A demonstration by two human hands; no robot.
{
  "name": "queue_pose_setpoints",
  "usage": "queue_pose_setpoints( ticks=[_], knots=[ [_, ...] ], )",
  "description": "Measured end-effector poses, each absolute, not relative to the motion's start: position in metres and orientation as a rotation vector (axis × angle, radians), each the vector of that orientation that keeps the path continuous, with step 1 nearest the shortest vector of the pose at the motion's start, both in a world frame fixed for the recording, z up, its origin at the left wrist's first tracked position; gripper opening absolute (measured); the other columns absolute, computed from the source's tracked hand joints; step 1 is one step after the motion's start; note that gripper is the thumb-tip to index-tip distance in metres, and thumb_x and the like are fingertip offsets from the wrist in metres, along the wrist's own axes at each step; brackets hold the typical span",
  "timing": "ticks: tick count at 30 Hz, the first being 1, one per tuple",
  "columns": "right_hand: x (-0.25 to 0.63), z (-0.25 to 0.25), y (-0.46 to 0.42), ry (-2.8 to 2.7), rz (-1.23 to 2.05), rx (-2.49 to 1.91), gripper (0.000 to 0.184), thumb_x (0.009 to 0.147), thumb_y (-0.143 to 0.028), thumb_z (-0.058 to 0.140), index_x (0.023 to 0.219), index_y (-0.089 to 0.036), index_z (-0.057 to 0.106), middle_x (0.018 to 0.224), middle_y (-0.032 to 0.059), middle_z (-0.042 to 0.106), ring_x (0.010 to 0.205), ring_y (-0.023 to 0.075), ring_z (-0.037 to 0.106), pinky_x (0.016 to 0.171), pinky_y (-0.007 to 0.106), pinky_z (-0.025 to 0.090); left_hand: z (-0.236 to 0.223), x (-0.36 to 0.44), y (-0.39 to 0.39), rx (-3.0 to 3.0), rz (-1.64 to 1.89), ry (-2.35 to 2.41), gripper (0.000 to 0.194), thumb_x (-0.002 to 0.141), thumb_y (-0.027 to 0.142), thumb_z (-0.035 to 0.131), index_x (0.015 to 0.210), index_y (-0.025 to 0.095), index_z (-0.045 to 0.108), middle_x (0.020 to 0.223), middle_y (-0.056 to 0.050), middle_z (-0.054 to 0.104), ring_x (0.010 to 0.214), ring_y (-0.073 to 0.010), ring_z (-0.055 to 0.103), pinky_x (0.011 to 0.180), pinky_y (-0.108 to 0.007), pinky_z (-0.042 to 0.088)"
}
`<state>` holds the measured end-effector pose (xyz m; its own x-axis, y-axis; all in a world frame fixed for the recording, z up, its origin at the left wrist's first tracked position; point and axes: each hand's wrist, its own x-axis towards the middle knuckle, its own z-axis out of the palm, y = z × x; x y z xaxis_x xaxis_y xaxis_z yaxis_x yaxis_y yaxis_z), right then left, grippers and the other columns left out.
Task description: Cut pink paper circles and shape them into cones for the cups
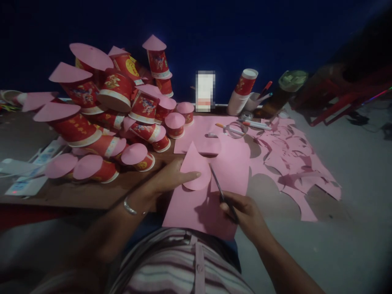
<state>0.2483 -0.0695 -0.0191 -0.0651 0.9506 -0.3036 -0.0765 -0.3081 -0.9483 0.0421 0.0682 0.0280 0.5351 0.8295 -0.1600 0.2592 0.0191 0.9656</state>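
The left hand [175, 174] pinches a pink paper cone [196, 165], thumb laid flat across its lower front and the other fingers mostly hidden behind. The cone's tip points up and away from the person, leaning slightly left, its long axis running nearly straight away from the body; the rounded edge faces the waist. The right hand [243, 208] is closed around dark scissors [218, 184], which slant forward and left, their tip just beside the cone's right edge. Whether the blades are parted cannot be told.

Beneath both hands lie pink sheets [230, 165] on the brown table [65, 195], overhanging its near edge. Beyond them are a tape roll [235, 130] and a marker [259, 125]; to the right, curved paper scraps [309, 163]. On the left, red paper cups [145, 107] are piled, many wearing pink cones. They carry coloured pictures and gold marks, one a round emblem; the lettering is too small to read.
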Motion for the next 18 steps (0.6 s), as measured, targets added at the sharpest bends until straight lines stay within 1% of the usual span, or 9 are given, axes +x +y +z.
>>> queue_pose_setpoints(
  ticks=[2,8,10,13,18],
  knots=[
    [0.2482,-0.0177,-0.0683,-1.024,1.519,-1.337,0.033,0.082,-0.046,0.073,0.094,-0.015,0.074,0.061,-0.0034,0.046,0.055,0.0093,0.038,0.049,0.022,0.033,0.0300,0.0428,0.0700,1.569,0.564,0.967,0.031,0.069,0.030,0.076,0.096,0.015,0.075,0.097,-0.008,0.077,0.092,-0.0286,0.070,0.081,-0.035,0.057],
    [0.2479,-0.0159,-0.0666,-1.015,1.515,-1.318,0.030,0.083,-0.043,0.072,0.096,-0.017,0.076,0.062,-0.0035,0.046,0.056,0.0091,0.038,0.050,0.022,0.033,0.0276,0.0403,0.0737,1.632,0.488,0.963,0.036,0.072,0.035,0.074,0.101,0.014,0.073,0.097,-0.009,0.076,0.090,-0.0288,0.069,0.077,-0.035,0.056],
    [0.2485,-0.0173,-0.0673,-1.012,1.512,-1.317,0.028,0.083,-0.043,0.072,0.094,-0.017,0.075,0.062,-0.0038,0.046,0.055,0.0088,0.037,0.050,0.022,0.033,0.0272,0.0395,0.0743,1.637,0.483,0.960,0.036,0.072,0.035,0.074,0.101,0.014,0.073,0.096,-0.008,0.076,0.090,-0.0282,0.069,0.077,-0.034,0.056],
    [0.2496,-0.0190,-0.0689,-1.013,1.516,-1.321,0.028,0.082,-0.043,0.073,0.089,-0.016,0.074,0.061,-0.0037,0.046,0.055,0.0089,0.038,0.050,0.022,0.032,0.0288,0.0390,0.0749,1.647,0.439,0.951,0.038,0.074,0.036,0.073,0.105,0.013,0.071,0.100,-0.008,0.075,0.093,-0.0273,0.068,0.081,-0.035,0.056],
    [0.2495,-0.0192,-0.0709,-1.012,1.514,-1.315,0.028,0.082,-0.044,0.073,0.085,-0.016,0.071,0.060,-0.0038,0.045,0.055,0.0092,0.037,0.049,0.022,0.030,0.0308,0.0384,0.0760,1.653,0.442,0.895,0.045,0.077,0.037,0.071,0.114,0.012,0.068,0.107,-0.009,0.074,0.102,-0.0283,0.067,0.090,-0.038,0.053]
  ],
)
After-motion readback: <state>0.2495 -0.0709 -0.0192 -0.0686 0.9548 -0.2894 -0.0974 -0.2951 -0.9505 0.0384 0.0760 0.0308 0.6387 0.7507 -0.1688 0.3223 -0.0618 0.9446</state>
